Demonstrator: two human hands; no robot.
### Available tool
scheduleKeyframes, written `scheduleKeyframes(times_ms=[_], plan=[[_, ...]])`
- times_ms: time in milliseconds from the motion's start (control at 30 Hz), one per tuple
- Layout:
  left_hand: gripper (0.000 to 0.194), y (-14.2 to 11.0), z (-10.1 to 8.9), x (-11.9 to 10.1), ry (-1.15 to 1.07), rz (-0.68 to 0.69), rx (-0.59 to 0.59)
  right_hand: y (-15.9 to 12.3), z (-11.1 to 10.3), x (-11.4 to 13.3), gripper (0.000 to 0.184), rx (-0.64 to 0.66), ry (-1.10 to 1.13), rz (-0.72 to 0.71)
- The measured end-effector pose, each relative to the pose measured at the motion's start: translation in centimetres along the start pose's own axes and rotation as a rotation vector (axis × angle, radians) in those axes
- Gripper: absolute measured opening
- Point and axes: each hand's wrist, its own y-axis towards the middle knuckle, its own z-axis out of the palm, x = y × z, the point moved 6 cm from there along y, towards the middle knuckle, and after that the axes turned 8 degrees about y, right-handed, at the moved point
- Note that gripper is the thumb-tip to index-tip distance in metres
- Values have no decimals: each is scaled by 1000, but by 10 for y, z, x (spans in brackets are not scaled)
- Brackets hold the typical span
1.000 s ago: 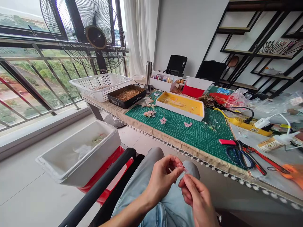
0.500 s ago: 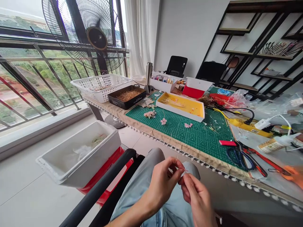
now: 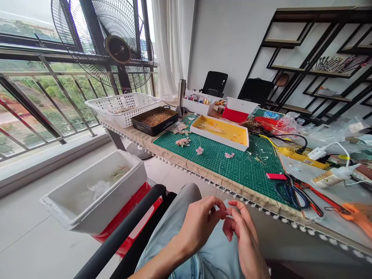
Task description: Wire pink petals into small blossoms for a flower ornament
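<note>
My left hand [image 3: 200,224] and my right hand [image 3: 242,232] meet above my lap, in front of the table edge. Their fingertips pinch a thin wire [image 3: 228,209] with a tiny pale piece on it, too small to make out. On the green cutting mat [image 3: 232,170], beyond my hands, lie a pink paper-like blossom [image 3: 199,150] and a small cluster of pink blossoms [image 3: 182,142]. My knees, in light denim, are below my hands.
A white foam box [image 3: 93,193] stands on a red stool at my left, past a black chair arm [image 3: 122,221]. On the table are a yellow-lined tray [image 3: 219,132], a black tray of fine strands [image 3: 154,121] and scissors [image 3: 290,195].
My right hand has risen and its fingers now sit closer to my left fingertips. The view has tilted slightly, so the table appears shifted.
</note>
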Motion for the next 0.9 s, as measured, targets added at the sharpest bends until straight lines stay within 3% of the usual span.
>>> scheduleKeyframes(times_ms=[133,367,567,700,900], plan=[[9,2,0,1,33,19,65,6,-3,5,36,39,-51,64],[6,5,0,2,-95,-26,186,15,-2,6,29,160,157,205],[29,1,9,-1,-502,-85,396,37,-27,9,34,-6,410,184],[33,1,11,-4,-645,-97,398,42,-38,3,38,-64,361,152],[33,2,13,0,-653,-119,379,42,-52,1,44,-202,158,-37]])
